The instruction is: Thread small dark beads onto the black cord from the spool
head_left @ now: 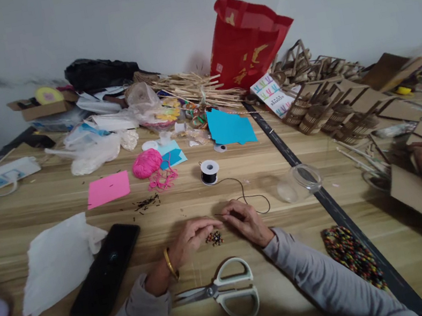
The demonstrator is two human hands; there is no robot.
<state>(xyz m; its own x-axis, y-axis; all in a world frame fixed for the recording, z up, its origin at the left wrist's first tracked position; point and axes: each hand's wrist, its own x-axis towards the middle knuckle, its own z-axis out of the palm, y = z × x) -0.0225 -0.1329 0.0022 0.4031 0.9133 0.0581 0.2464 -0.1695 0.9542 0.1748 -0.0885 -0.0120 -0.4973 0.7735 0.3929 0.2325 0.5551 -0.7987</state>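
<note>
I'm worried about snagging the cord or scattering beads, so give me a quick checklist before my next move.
1. Cord in right hand: ok, pinched at the fingertips.
2. Spool upright: ok.
3. Cord slack: ok, it lies in a loose loop.
4. Beads close by: ok, piled beside the left hand.
5. Scissors clear of cord: ok.
6. Bead already on cord: cannot tell, too small.

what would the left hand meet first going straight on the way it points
Most likely the right hand, close ahead of it, though exact depth is hard to judge.
</note>
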